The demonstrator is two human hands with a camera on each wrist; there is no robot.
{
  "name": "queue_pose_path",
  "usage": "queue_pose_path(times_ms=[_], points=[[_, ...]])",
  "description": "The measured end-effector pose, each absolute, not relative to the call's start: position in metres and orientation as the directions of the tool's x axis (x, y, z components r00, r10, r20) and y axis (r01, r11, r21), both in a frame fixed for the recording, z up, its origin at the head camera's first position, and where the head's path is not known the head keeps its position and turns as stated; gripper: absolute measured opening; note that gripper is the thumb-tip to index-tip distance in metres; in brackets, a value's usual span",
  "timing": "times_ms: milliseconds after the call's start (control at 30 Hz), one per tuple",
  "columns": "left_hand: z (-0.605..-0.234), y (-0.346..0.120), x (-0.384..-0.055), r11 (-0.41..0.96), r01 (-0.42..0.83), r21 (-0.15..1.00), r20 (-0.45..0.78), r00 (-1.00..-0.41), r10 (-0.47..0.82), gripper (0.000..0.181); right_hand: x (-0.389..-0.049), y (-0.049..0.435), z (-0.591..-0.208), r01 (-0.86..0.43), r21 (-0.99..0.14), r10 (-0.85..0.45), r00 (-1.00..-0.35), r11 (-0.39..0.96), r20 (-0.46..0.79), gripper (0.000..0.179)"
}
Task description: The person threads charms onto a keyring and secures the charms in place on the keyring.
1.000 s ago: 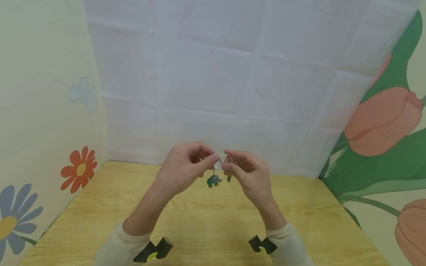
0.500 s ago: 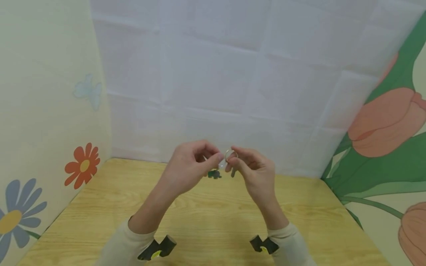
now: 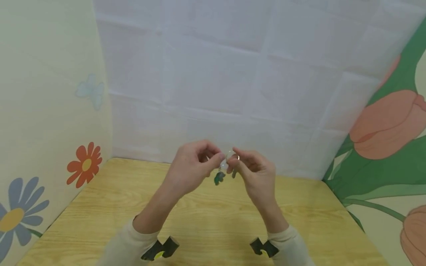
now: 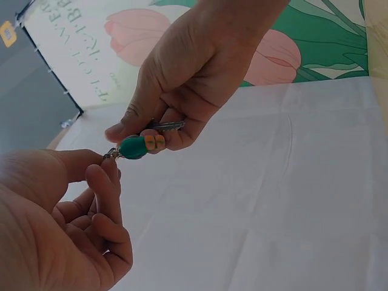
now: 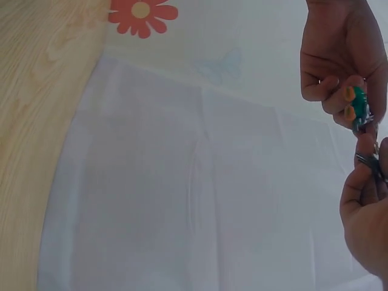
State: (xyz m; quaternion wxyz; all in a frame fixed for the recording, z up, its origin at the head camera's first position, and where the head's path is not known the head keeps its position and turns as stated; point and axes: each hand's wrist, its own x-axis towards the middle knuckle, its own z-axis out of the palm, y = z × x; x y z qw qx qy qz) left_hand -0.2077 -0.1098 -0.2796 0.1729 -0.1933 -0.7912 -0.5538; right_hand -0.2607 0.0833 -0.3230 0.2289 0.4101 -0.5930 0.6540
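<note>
In the head view my left hand (image 3: pixel 194 166) and right hand (image 3: pixel 257 171) meet above the table over a metal key ring (image 3: pixel 230 153). A green and grey elephant charm (image 3: pixel 219 178) dangles below my left fingertips. Thumb and fingers of the left hand pinch the small chain (image 4: pixel 111 154) at the charm's top, seen in the left wrist view. My right hand pinches the ring, and a key (image 4: pixel 168 126) sticks out by its fingers. From the right wrist view, the charm's orange feet (image 5: pixel 350 103) show; the ring is mostly hidden by fingers.
A wood-grain table (image 3: pixel 199 225) lies under both hands. Behind it hangs a creased white cloth (image 3: pixel 213 74). Flower-printed panels stand at the left (image 3: pixel 43 111) and right (image 3: pixel 382 162). Black wrist mounts (image 3: pixel 161 249) sit at the cuffs.
Both hands have shifted slightly right in the head view. The ring has turned between the fingers, and the elephant charm has swung up, then down, now hanging tilted.
</note>
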Motion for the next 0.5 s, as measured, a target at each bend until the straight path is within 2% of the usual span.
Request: queue_pose_path(times_ms=[100, 333, 500], points=[[-0.281, -0.103, -0.207, 0.286, 0.499, 0.818, 0.501, -0.862, 0.071, 0.009, -0.257, 0.082, -0.323, -0.794, -0.582, -0.145, -0.564, -0.175, 0.813, 0.026], [-0.285, -0.091, -0.205, 0.245, 0.572, 0.783, 0.593, -0.805, -0.011, 0.01, -0.248, 0.076, -0.32, -0.807, -0.576, -0.038, -0.576, -0.134, 0.816, 0.025], [-0.285, -0.088, -0.203, 0.214, 0.578, 0.787, 0.599, -0.799, -0.047, 0.012, -0.244, 0.076, -0.317, -0.826, -0.559, -0.033, -0.558, -0.078, 0.829, 0.026]])
